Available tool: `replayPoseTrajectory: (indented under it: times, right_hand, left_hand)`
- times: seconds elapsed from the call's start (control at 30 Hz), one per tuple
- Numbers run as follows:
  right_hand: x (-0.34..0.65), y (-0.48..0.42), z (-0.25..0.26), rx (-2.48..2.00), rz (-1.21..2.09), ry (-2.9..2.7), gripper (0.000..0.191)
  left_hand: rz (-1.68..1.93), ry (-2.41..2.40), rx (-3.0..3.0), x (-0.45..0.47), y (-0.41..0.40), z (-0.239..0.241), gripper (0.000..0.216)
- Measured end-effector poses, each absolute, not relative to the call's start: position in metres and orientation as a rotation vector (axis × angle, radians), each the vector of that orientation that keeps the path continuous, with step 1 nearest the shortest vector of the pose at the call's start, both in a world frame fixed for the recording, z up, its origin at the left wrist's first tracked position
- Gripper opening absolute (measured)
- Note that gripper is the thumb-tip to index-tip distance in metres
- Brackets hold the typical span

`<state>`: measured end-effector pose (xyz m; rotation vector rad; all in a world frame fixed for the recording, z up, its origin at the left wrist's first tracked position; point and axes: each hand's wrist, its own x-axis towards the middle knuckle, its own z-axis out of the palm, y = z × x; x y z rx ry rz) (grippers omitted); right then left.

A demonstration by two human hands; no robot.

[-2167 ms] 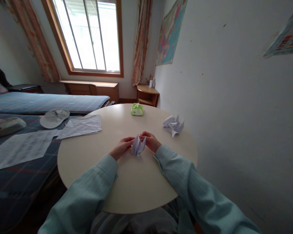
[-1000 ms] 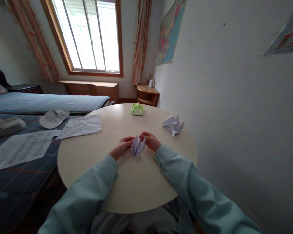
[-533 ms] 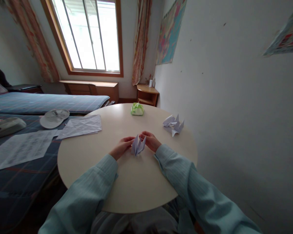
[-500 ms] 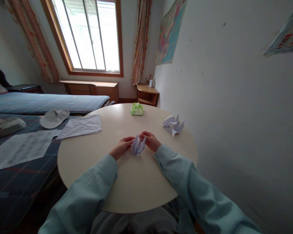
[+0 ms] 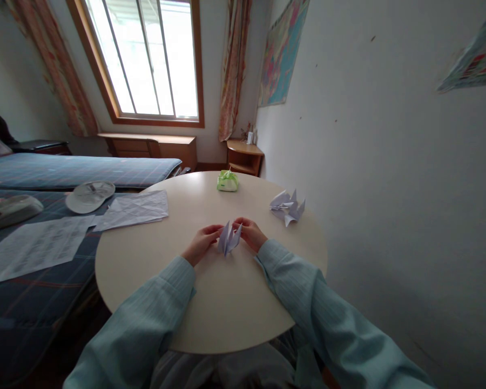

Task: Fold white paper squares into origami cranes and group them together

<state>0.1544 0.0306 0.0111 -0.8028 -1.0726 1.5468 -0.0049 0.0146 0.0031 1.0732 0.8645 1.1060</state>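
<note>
A folded white paper crane (image 5: 228, 241) is held between my two hands over the middle of the round table (image 5: 227, 313). My left hand (image 5: 204, 242) grips its left side, the fingers closed and partly hidden behind the paper. On the other side, my right hand (image 5: 249, 233) pinches the crane near its upper right point. The fold's pointed tips stick upward. More folded paper cranes (image 5: 289, 208) lie together at the table's right, apart from my hands.
A green tissue pack (image 5: 227, 181) sits at the table's far edge. Paper sheets (image 5: 135, 209) overlap the left edge, with printed sheets (image 5: 40, 243) and a pale cap (image 5: 89, 196) on the bed beside it. The wall rises close on the right.
The paper crane has tilted and shifted up very slightly between my hands. Both hands keep nearly the same place, and everything else stays put.
</note>
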Motion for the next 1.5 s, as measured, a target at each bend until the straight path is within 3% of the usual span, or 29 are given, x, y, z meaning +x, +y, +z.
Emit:
replayPoseTrajectory:
  times: [1.5]
  right_hand:
    - [0.1532, 0.0283, 0.0129, -0.756, 1.540, -1.077, 0.027]
  left_hand:
    - [1.087, 0.891, 1.085, -0.0045, 0.0130, 0.0043, 0.035]
